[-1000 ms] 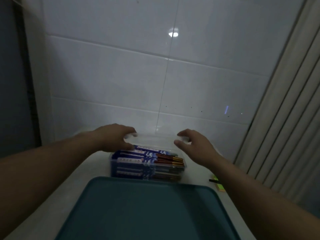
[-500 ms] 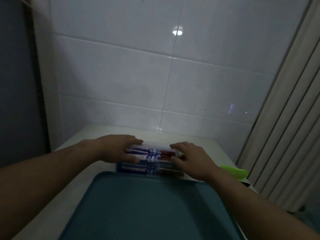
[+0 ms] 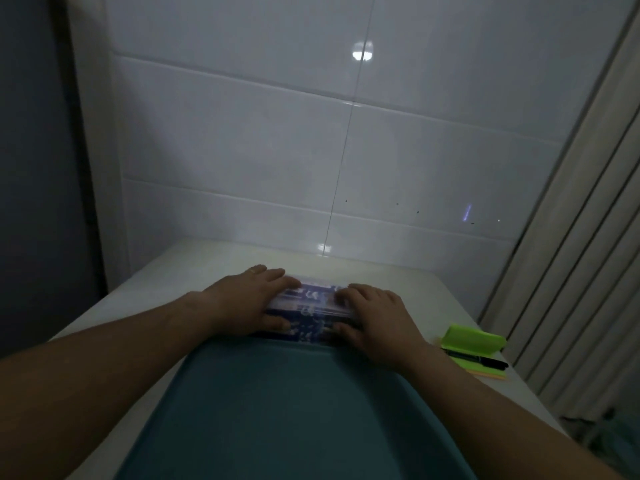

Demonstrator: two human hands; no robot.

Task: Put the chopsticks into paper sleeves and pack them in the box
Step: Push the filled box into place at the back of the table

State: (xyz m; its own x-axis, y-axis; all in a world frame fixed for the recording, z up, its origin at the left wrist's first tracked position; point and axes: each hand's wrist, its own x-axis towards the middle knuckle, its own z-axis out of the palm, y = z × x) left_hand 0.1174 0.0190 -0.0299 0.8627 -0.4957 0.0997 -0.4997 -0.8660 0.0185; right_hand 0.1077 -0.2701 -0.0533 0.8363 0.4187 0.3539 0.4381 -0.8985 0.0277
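A clear plastic box [image 3: 313, 308] stands on the white table just beyond the tray, its clear lid lying on top. Through the plastic I see chopsticks in blue printed paper sleeves [image 3: 311, 296] stacked inside. My left hand [image 3: 247, 301] lies flat over the box's left end, fingers on the lid and thumb at its front side. My right hand [image 3: 375, 315] covers the right end the same way, fingers spread on the lid. Both hands press down on the lid.
A dark teal tray [image 3: 294, 410] fills the near part of the white table [image 3: 398, 275]. At the right edge lie a green case [image 3: 474, 341], a black marker [image 3: 485, 361] and sticky notes [image 3: 491, 374]. A tiled wall stands close behind, a ribbed panel at right.
The lid, held above the box a second ago, has come down onto it. Both hands lowered with it and now lie flat on top.
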